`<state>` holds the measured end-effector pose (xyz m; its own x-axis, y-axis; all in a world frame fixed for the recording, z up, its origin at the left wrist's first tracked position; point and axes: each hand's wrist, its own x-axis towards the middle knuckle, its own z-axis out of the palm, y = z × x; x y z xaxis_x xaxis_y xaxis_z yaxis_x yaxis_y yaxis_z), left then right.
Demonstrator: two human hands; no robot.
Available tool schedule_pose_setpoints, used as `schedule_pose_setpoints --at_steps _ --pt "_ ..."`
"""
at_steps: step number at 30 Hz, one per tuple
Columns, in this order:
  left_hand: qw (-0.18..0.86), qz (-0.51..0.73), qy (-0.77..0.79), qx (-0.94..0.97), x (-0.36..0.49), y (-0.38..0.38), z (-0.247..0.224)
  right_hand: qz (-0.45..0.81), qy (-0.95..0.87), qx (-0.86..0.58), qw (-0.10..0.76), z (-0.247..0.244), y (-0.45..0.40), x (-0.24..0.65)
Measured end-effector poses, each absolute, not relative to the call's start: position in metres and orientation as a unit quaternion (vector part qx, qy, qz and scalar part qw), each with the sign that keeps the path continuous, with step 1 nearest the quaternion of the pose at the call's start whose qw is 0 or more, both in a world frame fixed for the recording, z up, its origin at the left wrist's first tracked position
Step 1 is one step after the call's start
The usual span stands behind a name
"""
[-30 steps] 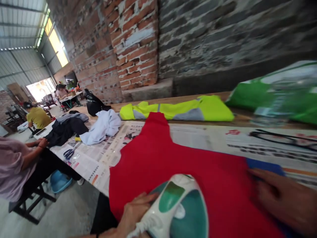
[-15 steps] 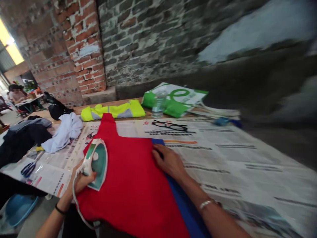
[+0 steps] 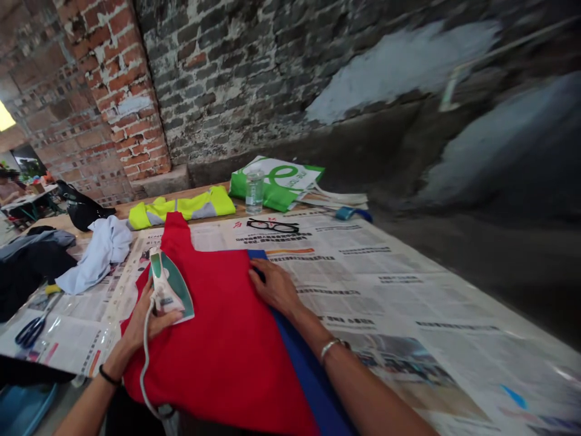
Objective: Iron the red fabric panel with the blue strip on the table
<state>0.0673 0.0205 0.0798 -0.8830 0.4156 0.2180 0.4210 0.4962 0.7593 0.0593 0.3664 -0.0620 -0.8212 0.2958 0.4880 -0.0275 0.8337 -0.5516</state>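
My left hand (image 3: 152, 318) is wrapped round the handle of a white and green clothes iron (image 3: 175, 287). The iron is on the left part of a red piece of fabric (image 3: 218, 327), just below its narrow upper strip, with its tip pointing away from me. Its white cord (image 3: 145, 357) hangs down past my wrist. Under the red fabric, a blue fabric (image 3: 295, 357) shows along the right edge. There my right hand (image 3: 275, 287) has its fingers bent and closed on the red edge; the fingertips are partly hidden.
Newspaper (image 3: 381, 290) covers the table. Eyeglasses (image 3: 272, 226), a clear bottle (image 3: 255, 192), a green-white bag (image 3: 281, 181) and a yellow reflective garment (image 3: 181, 207) lie toward the wall. Scissors (image 3: 31, 330), pale cloth (image 3: 97, 254) and dark clothes (image 3: 36, 266) are left.
The view has swung right, so things appear further left. The iron has turned in my left hand, showing more of its handle side. My right hand stays at the fabric's edge.
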Motion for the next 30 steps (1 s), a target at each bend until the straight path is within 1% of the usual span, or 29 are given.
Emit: schedule_pose_setpoints --at_steps 4,6,9,10,12,14,15,17,19,21,24,27,30 --pt "-0.003 -0.482 -0.856 -0.186 0.08 -0.01 0.062 0.249 -0.939 -0.093 0.219 -0.045 0.359 0.067" --pt "-0.009 -0.47 -0.864 -0.178 0.082 -0.031 0.048 0.214 -0.959 -0.103 0.152 -0.026 0.353 0.073" --pt "-0.002 -0.355 -0.899 -0.255 0.085 -0.058 0.027 0.152 -0.982 -0.11 0.02 0.016 0.339 0.083" --pt "0.012 -0.309 -0.909 -0.279 0.086 -0.065 0.02 0.143 -0.984 -0.102 -0.002 0.032 0.332 0.087" --pt "0.053 -0.232 -0.922 -0.306 0.089 -0.075 0.009 0.173 -0.983 -0.055 0.01 0.065 0.308 0.093" --pt "0.084 -0.176 -0.93 -0.312 0.091 -0.081 0.001 0.259 -0.964 0.017 0.048 0.095 0.275 0.097" --pt "0.088 -0.154 -0.934 -0.311 0.091 -0.083 -0.002 0.305 -0.95 0.041 0.045 0.108 0.256 0.097" --pt "0.083 -0.128 -0.94 -0.305 0.09 -0.085 -0.004 0.352 -0.935 0.04 -0.003 0.127 0.216 0.094" --pt "0.073 -0.12 -0.943 -0.303 0.088 -0.087 -0.004 0.351 -0.935 0.023 -0.039 0.138 0.182 0.085" --pt "0.07 -0.119 -0.943 -0.303 0.085 -0.088 -0.003 0.334 -0.941 -0.009 -0.051 0.142 0.161 0.072" --pt "0.073 -0.117 -0.942 -0.307 0.082 -0.088 -0.004 0.305 -0.95 -0.016 -0.065 0.142 0.16 0.061" --pt "0.069 -0.123 -0.94 -0.31 0.08 -0.088 -0.007 0.289 -0.95 0.08 -0.085 0.143 0.187 0.073" --pt "0.064 -0.144 -0.94 -0.304 0.079 -0.089 -0.012 0.268 -0.937 0.146 -0.17 0.148 0.227 0.107"
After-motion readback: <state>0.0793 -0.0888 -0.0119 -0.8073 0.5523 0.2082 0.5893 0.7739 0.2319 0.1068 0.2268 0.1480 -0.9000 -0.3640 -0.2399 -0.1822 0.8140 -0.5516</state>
